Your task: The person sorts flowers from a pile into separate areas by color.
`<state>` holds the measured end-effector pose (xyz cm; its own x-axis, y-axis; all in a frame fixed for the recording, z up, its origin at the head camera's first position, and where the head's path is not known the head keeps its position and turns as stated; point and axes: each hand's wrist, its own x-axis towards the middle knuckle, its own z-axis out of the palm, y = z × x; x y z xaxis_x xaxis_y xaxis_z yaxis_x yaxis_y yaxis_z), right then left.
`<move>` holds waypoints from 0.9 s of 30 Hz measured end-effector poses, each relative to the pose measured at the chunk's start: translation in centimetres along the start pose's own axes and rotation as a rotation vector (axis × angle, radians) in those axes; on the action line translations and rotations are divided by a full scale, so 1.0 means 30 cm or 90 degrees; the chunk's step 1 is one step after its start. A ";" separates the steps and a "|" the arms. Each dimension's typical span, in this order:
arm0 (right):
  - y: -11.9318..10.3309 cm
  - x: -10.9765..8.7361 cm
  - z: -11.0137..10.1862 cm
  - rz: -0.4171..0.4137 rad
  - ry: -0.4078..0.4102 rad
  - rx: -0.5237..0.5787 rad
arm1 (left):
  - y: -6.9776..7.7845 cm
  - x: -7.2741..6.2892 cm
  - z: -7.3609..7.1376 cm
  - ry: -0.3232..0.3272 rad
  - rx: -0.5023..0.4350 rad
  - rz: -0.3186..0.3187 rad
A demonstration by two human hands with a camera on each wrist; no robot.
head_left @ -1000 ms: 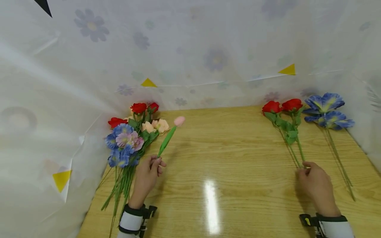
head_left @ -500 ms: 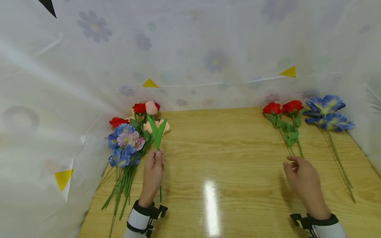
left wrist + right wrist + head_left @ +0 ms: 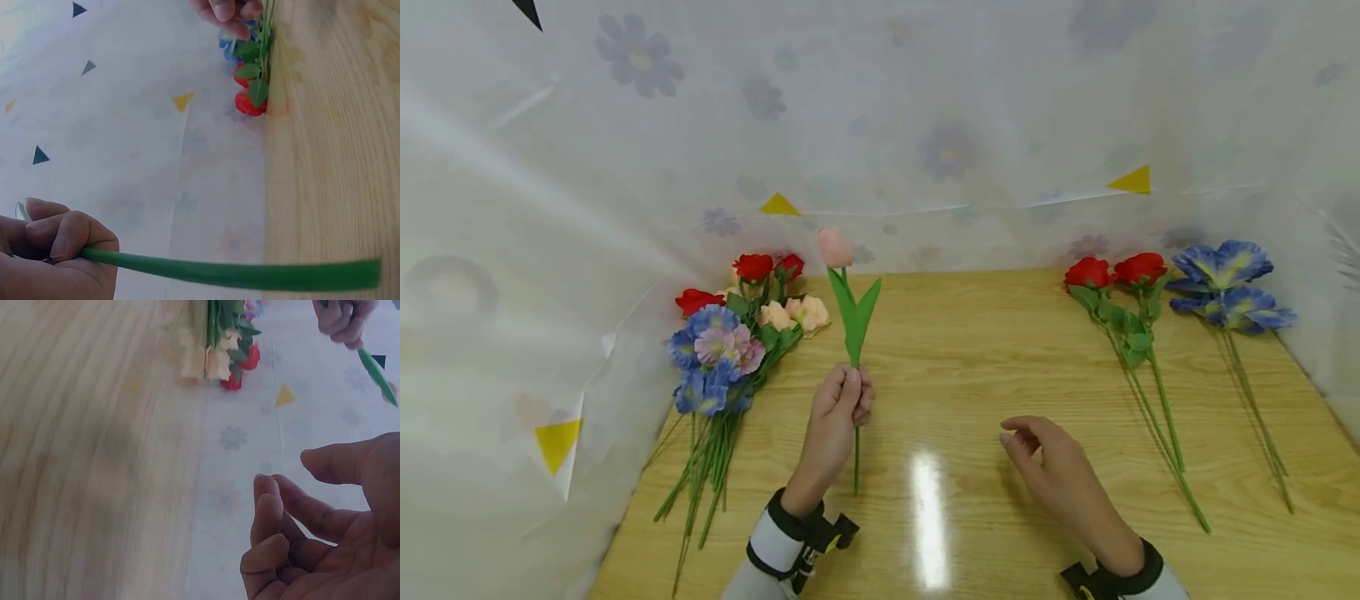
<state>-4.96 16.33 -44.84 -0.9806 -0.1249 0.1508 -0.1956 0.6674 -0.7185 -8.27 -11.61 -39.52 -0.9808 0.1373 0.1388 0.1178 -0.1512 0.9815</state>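
Note:
A pink tulip (image 3: 837, 248) with two green leaves stands upright in my left hand (image 3: 838, 408), which grips its stem just below the leaves. In the left wrist view the curled fingers (image 3: 72, 234) wrap the green stem (image 3: 250, 275). My right hand (image 3: 1056, 467) hovers above the table, right of the tulip, loosely curved and holding nothing. The right wrist view shows a gap between its thumb and fingertips (image 3: 269, 487). To its right lie two red roses (image 3: 1138, 268) side by side, their stems pointing towards me.
Blue flowers (image 3: 1232, 283) lie at the far right of the wooden table (image 3: 962, 350). A heap of red, peach, pink and blue flowers (image 3: 718, 354) lies at the left, stems forward. A pale patterned sheet (image 3: 947, 100) rises behind and at the sides.
My right hand has let go of the red rose stems and moved left. My left hand has turned the tulip upright and carried it right, away from the heap.

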 end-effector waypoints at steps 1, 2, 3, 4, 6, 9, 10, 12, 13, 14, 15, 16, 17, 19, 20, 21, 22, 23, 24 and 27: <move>-0.013 -0.003 0.014 -0.008 -0.013 0.017 | 0.004 0.000 0.010 -0.016 -0.007 -0.001; -0.026 -0.006 0.027 -0.013 -0.027 0.034 | 0.009 -0.001 0.021 -0.031 -0.017 -0.004; -0.038 -0.007 0.038 -0.017 -0.040 0.052 | 0.014 -0.003 0.032 -0.046 -0.029 -0.008; -0.050 -0.009 0.048 -0.020 -0.054 0.072 | 0.018 -0.006 0.042 -0.062 -0.041 -0.013; -0.074 -0.012 0.063 -0.013 -0.095 0.126 | 0.025 -0.012 0.063 -0.090 -0.065 -0.021; -0.112 -0.015 0.078 -0.002 -0.172 0.213 | 0.029 -0.018 0.092 -0.128 -0.084 -0.025; -0.122 -0.016 0.084 0.002 -0.197 0.248 | 0.028 -0.019 0.100 -0.140 -0.085 -0.025; -0.140 -0.015 0.097 -0.006 -0.239 0.310 | 0.024 -0.018 0.114 -0.165 -0.082 -0.013; -0.147 -0.016 0.103 -0.020 -0.250 0.333 | 0.021 -0.017 0.119 -0.179 -0.076 -0.003; -0.154 -0.016 0.109 -0.031 -0.256 0.357 | 0.019 -0.016 0.124 -0.192 -0.070 0.001; -0.159 -0.016 0.116 -0.041 -0.258 0.380 | 0.017 -0.016 0.128 -0.202 -0.060 0.004; -0.163 -0.016 0.122 -0.052 -0.256 0.403 | 0.014 -0.016 0.131 -0.208 -0.047 0.008; -0.167 -0.016 0.126 -0.066 -0.252 0.416 | 0.013 -0.016 0.134 -0.213 -0.033 0.012; -0.175 -0.018 0.131 -0.080 -0.243 0.441 | 0.012 -0.015 0.137 -0.212 -0.006 0.007; -0.177 -0.019 0.132 -0.091 -0.238 0.451 | 0.012 -0.015 0.137 -0.210 0.004 0.003; -0.178 -0.020 0.133 -0.095 -0.231 0.458 | 0.012 -0.015 0.138 -0.208 0.015 0.005; -0.180 -0.022 0.133 -0.104 -0.222 0.459 | 0.012 -0.014 0.138 -0.206 0.024 0.008; -0.180 -0.024 0.133 -0.110 -0.215 0.461 | 0.012 -0.013 0.137 -0.205 0.032 0.013; -0.180 -0.025 0.133 -0.110 -0.203 0.457 | 0.012 -0.012 0.137 -0.202 0.042 0.016; -0.182 -0.030 0.131 -0.093 -0.163 0.440 | 0.014 -0.011 0.135 -0.189 0.077 0.023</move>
<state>-3.07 9.92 -43.74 -0.8995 -0.3998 0.1763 -0.2043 0.0282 -0.9785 -7.27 -7.76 -38.63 -0.8896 0.4160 0.1886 0.1862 -0.0467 0.9814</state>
